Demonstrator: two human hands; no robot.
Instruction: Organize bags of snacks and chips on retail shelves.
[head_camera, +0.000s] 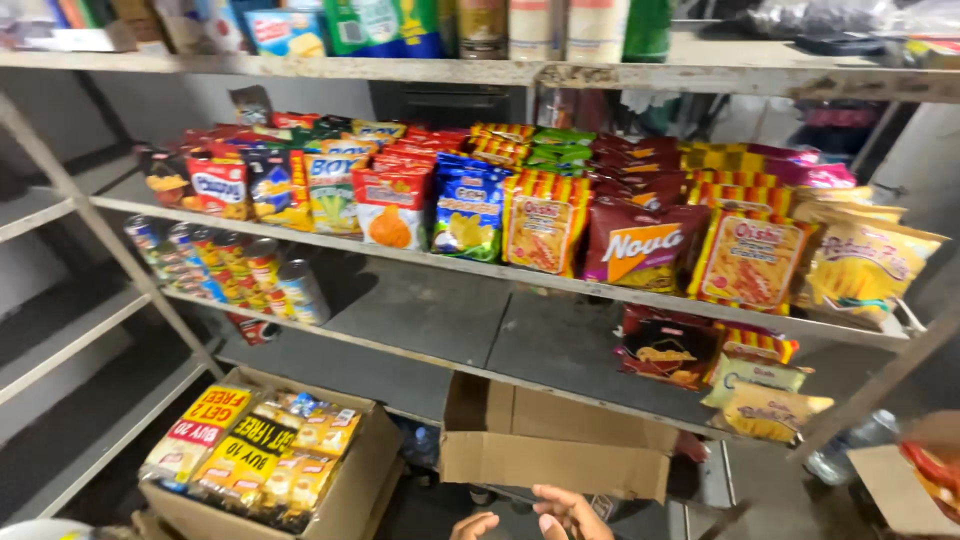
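Below the open box (553, 462), at the bottom edge of the view, two hands showed only in part. The left hand (474, 526) was a few fingertips, loosely spread and grasping nothing. The right hand (568, 513) reached up toward the box's front flap, fingers released and apart, just short of the cardboard or barely touching it; I could not tell which. The box sat on the lowest shelf (400, 375), flaps raised, its inside hidden.

Left of the box stood a carton (352, 492) packed with bundled sachets (250, 455) under yellow, red and black wrappers. Above and left of the box, a cluster of cans (230, 265) filled the end of the middle shelf. Above the box, a long row of snack bags (545, 220) in red, yellow, blue and green lined the next shelf up. Right of the box, a few more bags (735, 370) lay loosely. Farther right, at the frame's edge, a cardboard corner (895, 485) and a red packet (935, 475) showed.
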